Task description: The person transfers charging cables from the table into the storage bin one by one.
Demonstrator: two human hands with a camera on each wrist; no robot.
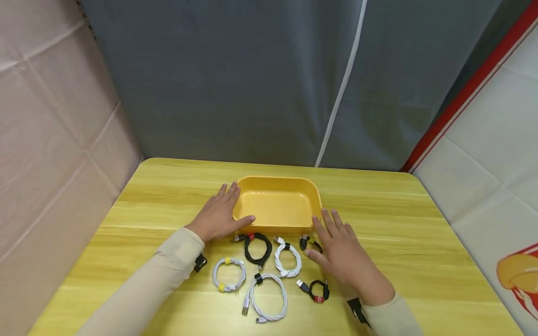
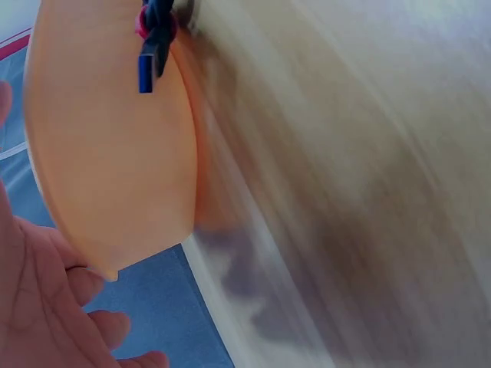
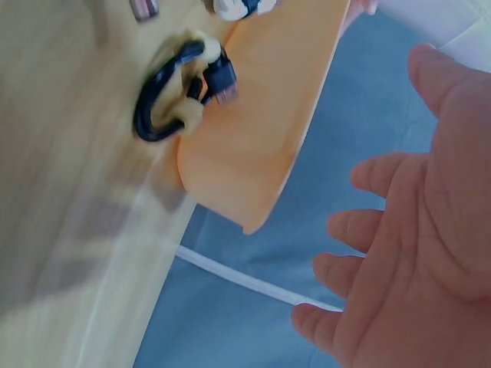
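An empty yellow tray [image 1: 277, 183] stands in the middle of the wooden table. My left hand [image 1: 227, 210] lies at its front left corner, fingers straight along the left wall and thumb against the front rim. My right hand [image 1: 334, 240] hovers open by the front right corner, its thumb beside a small black cable with yellow ties [image 1: 306, 241]. The left wrist view shows the tray [image 2: 107, 153] next to my left hand [image 2: 38, 307]. In the right wrist view the tray [image 3: 253, 138] and that black cable [image 3: 173, 100] lie beyond my spread right hand [image 3: 414, 253].
Coiled cables lie in front of the tray: a black one with a red tie [image 1: 257, 247], a white one [image 1: 287, 259], a white one with yellow ties [image 1: 229, 274], a larger white one [image 1: 266, 298], a small black one [image 1: 318, 290]. A grey curtain hangs behind the table.
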